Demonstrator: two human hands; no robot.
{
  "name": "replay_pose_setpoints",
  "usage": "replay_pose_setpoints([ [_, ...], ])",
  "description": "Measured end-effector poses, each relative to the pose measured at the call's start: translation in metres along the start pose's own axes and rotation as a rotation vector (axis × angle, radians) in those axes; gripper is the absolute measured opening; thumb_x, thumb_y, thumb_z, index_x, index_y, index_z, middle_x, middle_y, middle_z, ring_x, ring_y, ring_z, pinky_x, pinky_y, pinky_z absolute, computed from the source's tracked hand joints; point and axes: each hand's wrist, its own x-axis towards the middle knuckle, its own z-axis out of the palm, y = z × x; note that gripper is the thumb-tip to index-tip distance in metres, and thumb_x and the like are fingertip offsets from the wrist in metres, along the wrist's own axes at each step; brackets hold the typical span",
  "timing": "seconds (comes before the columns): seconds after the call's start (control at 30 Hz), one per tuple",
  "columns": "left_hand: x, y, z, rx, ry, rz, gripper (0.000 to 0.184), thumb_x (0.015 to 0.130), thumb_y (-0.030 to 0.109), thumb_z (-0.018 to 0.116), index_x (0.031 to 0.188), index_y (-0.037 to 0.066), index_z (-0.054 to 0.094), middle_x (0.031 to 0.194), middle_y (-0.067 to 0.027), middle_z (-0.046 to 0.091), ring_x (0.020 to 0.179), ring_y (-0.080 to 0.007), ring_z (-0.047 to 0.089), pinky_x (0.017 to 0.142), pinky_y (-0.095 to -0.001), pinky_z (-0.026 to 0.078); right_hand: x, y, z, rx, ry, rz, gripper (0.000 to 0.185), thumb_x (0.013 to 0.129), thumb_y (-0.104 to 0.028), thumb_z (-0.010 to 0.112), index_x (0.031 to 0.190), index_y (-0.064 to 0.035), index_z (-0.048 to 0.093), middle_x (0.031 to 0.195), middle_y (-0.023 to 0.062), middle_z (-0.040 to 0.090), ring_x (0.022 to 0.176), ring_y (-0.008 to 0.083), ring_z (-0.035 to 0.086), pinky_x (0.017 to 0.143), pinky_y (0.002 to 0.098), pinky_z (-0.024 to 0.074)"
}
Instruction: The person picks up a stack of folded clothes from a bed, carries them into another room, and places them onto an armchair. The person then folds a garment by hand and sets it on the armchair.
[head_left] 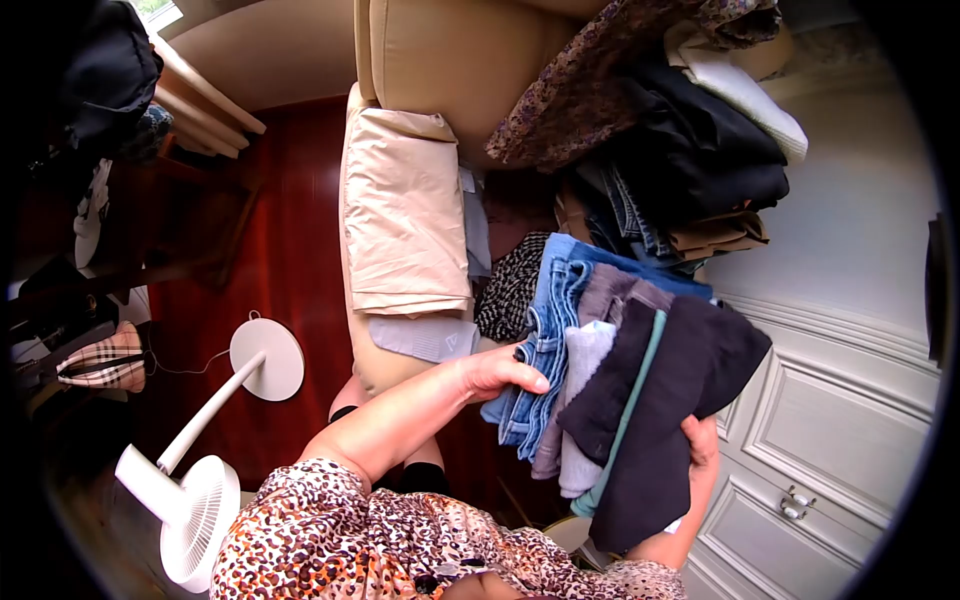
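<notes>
My left hand [505, 372] grips the left side of a stack of folded clothes, its thumb lying over the blue jeans [545, 350]. At the stack's right side, my right hand [700, 440] is wrapped round the black garment [665, 420], with part of the fingers hidden. Between the jeans and the black garment are grey, light grey and green folded pieces [632, 400]. The stack is held up in front of a beige seat [385, 365], where a folded beige cloth [405, 215] and a grey cloth [425, 338] lie. A black-and-white patterned cloth [512, 290] lies beside them.
More clothes [700, 130], with dark, white and denim pieces, are piled at the upper right. A floral cloth [575, 95] hangs near the seat back. White panelled furniture [820, 410] stands at the right. A white fan [205, 510] stands on the red floor at the left.
</notes>
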Motion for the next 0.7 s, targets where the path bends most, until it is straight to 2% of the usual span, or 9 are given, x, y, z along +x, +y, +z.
replay_pose_setpoints([
  [0.13, -0.015, -0.023, -0.017, -0.094, -0.056, -0.056, 0.085, 0.07, 0.026, 0.078, 0.138, 0.005, 0.033, 0.124, -0.0117, 0.054, 0.111, -0.0238, 0.055, 0.096, -0.0413, 0.044, -0.032, 0.034, -0.007, 0.157, 0.124, 0.107, 0.079, 0.069, -0.026, 0.081, 0.13, 0.0028, 0.042, 0.119, 0.0143, 0.058, 0.098, 0.0276, 0.063, 0.081, 0.0363, 0.0549],
  [0.17, -0.024, -0.035, -0.021, -0.135, -0.041, -0.021, 0.087, 0.071, 0.037, 0.079, 0.138, 0.005, 0.034, 0.128, -0.0123, 0.052, 0.114, -0.0253, 0.053, 0.098, -0.0436, 0.042, -0.036, 0.038, -0.003, 0.186, 0.073, 0.186, 0.081, 0.068, -0.025, 0.082, 0.132, 0.0031, 0.04, 0.122, 0.0131, 0.055, 0.104, 0.025, 0.059, 0.088, 0.0352, 0.0493],
  [0.3, -0.058, -0.062, -0.031, -0.387, 0.143, 0.084, 0.103, 0.064, 0.072, 0.065, 0.139, 0.007, 0.034, 0.128, -0.0108, 0.053, 0.115, -0.0238, 0.053, 0.099, -0.043, 0.042, -0.022, 0.058, 0.018, 0.192, -0.016, 0.237, 0.083, 0.066, -0.023, 0.083, 0.132, 0.0034, 0.04, 0.126, 0.0117, 0.053, 0.111, 0.0224, 0.053, 0.095, 0.0337, 0.0427],
  [0.33, -0.063, -0.055, -0.021, -0.314, 0.319, 0.089, 0.114, 0.056, 0.083, 0.055, 0.137, 0.004, 0.039, 0.134, -0.0154, 0.049, 0.121, -0.0299, 0.048, 0.103, -0.0485, 0.037, -0.015, 0.062, 0.022, 0.176, -0.036, 0.226, 0.083, 0.066, -0.023, 0.083, 0.132, 0.0034, 0.041, 0.126, 0.0116, 0.053, 0.112, 0.0223, 0.053, 0.096, 0.0335, 0.0422],
  [0.37, -0.064, -0.053, -0.026, -0.441, 0.178, 0.116, 0.113, 0.059, 0.084, 0.051, 0.137, 0.004, 0.038, 0.133, -0.0159, 0.049, 0.12, -0.0304, 0.049, 0.103, -0.0488, 0.038, -0.008, 0.065, 0.025, 0.16, -0.057, 0.215, 0.082, 0.066, -0.022, 0.083, 0.132, 0.0034, 0.041, 0.126, 0.0115, 0.053, 0.112, 0.0223, 0.053, 0.096, 0.0333, 0.0417],
  [0.47, -0.061, -0.033, -0.016, -0.485, 0.29, 0.176, 0.102, 0.067, 0.083, 0.045, 0.133, 0.006, 0.045, 0.127, -0.0132, 0.055, 0.112, -0.0279, 0.056, 0.099, -0.0453, 0.042, 0.005, 0.061, 0.033, 0.107, -0.103, 0.162, 0.083, 0.064, -0.02, 0.084, 0.131, 0.0036, 0.042, 0.126, 0.0109, 0.052, 0.116, 0.0223, 0.049, 0.1, 0.0326, 0.0376],
  [0.57, -0.047, -0.032, -0.038, -0.601, 0.086, 0.266, 0.08, 0.082, 0.072, 0.04, 0.132, 0.01, 0.047, 0.128, -0.015, 0.054, 0.113, -0.0295, 0.055, 0.097, -0.0492, 0.042, 0.011, 0.021, 0.051, -0.06, -0.134, 0.075, 0.087, 0.061, -0.019, 0.085, 0.133, 0.003, 0.04, 0.127, 0.0111, 0.051, 0.117, 0.0226, 0.049, 0.101, 0.0331, 0.0364],
  [0.6, -0.037, -0.019, -0.021, -0.603, 0.238, 0.339, 0.074, 0.086, 0.067, 0.038, 0.133, 0.011, 0.046, 0.131, -0.0151, 0.052, 0.114, -0.0308, 0.055, 0.097, -0.051, 0.042, 0.012, 0.01, 0.055, -0.059, -0.126, 0.062, 0.087, 0.061, -0.019, 0.085, 0.133, 0.003, 0.04, 0.127, 0.0111, 0.051, 0.117, 0.0226, 0.049, 0.101, 0.0331, 0.0364],
  [0.7, -0.01, 0.002, -0.023, -0.528, 0.199, 0.349, 0.076, 0.086, 0.069, 0.036, 0.134, 0.011, 0.045, 0.133, -0.0127, 0.05, 0.117, -0.0315, 0.052, 0.1, -0.0496, 0.04, 0.016, -0.02, 0.07, -0.255, -0.074, 0.018, 0.093, 0.059, -0.019, 0.086, 0.134, 0.0033, 0.037, 0.13, 0.012, 0.049, 0.119, 0.0221, 0.047, 0.103, 0.033, 0.0345],
])
